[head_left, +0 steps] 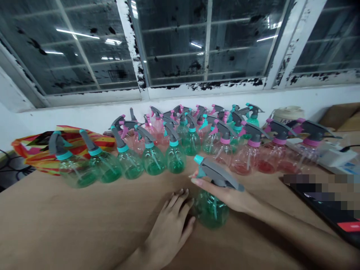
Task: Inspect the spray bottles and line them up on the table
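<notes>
My right hand [225,193] is closed around the neck of a green spray bottle [212,213], just under its grey and teal trigger head. This bottle is upright at the middle front of the wooden table [84,225]. To its left, my left hand [174,217] lies on the tabletop with fingers stretched out and holds nothing. Its fingertips come close to the bottle; whether they touch it I cannot tell. Behind the hands stand green spray bottles [154,161] in a row on the left and pink spray bottles [244,161] on the right, with several more behind.
An orange and red patterned bag [92,137] sits at the back left. On the right are a dark phone-like device [317,202], a white box-shaped item [337,153] with a cable, and a brown cardboard box [340,116]. A wall with windows [174,45] rises behind the table.
</notes>
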`<state>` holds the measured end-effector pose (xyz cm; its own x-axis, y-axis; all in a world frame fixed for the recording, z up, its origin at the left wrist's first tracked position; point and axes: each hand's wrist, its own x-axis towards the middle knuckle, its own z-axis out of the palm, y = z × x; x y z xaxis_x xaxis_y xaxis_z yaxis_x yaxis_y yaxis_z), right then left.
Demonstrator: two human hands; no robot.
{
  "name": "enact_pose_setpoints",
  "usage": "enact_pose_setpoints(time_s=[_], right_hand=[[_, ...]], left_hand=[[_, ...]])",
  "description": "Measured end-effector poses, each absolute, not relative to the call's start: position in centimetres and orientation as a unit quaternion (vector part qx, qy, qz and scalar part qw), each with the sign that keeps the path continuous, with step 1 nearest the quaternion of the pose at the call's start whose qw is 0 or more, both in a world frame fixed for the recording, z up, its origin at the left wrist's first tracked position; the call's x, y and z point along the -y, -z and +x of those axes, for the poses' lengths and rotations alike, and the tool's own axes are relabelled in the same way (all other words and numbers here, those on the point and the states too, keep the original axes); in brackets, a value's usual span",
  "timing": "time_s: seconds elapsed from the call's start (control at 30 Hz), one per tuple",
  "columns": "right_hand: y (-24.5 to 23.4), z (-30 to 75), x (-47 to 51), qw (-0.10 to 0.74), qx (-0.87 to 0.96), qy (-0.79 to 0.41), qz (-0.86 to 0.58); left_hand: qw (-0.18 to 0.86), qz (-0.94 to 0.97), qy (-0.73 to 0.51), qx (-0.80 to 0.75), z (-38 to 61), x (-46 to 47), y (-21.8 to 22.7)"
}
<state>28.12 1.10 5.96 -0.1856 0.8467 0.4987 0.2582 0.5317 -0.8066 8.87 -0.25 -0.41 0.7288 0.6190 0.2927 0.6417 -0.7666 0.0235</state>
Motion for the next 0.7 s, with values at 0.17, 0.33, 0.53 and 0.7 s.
enact_pose_setpoints(time_s=[0.17, 0.33, 0.53, 0.7], right_hand=[[-6.38, 28.3, -1.03, 0.493, 0.687, -0.377, -0.379], [-6.43, 28.33, -0.83, 0.515, 0.692, -0.352, -0.364], [-6.18, 28.7, -1.12, 0.501, 0.712, -0.353, -0.343], [-5.99, 28.48, -1.09, 0.512, 0.695, -0.327, -0.385]], left_hand=[[0.048, -0.934, 0.126, 0.33, 8.6, 0.09, 0.27], [0.05, -0.939, 0.115, 0.322, 8.55, 0.09, -0.09], [0.043, -0.937, 0.122, 0.324, 8.61, 0.06, 0.05], [0.037, -0.938, 0.123, 0.322, 8.41, 0.06, 0.29]])
